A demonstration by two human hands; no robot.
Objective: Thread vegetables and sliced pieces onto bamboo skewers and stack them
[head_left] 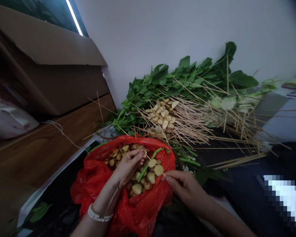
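My left hand (pixel 130 163) pinches a potato slice (pixel 144 153) between thumb and fingertips, above an open red plastic bag (pixel 93 177). Thumb and fingers of my right hand (pixel 179 185) are closed on the end of a thin wooden skewer (pixel 164 174) at the bag's right side. A round potato slice (pixel 159 170) appears threaded on this skewer near my right fingers; the skewer's tip points toward the slice in my left hand. Inside the bag lie many cut potato pieces (pixel 137 189) and a green stem (pixel 143 171).
Behind the bag, skewered potato slices (pixel 164 115) lie on a pile of wooden skewers (pixel 194 120). Leafy greens (pixel 187 74) stretch along the white wall, with pale leaves (pixel 228 102) at right. A cardboard box (pixel 71 82) stands on wood at left, near a white bag (pixel 11 118).
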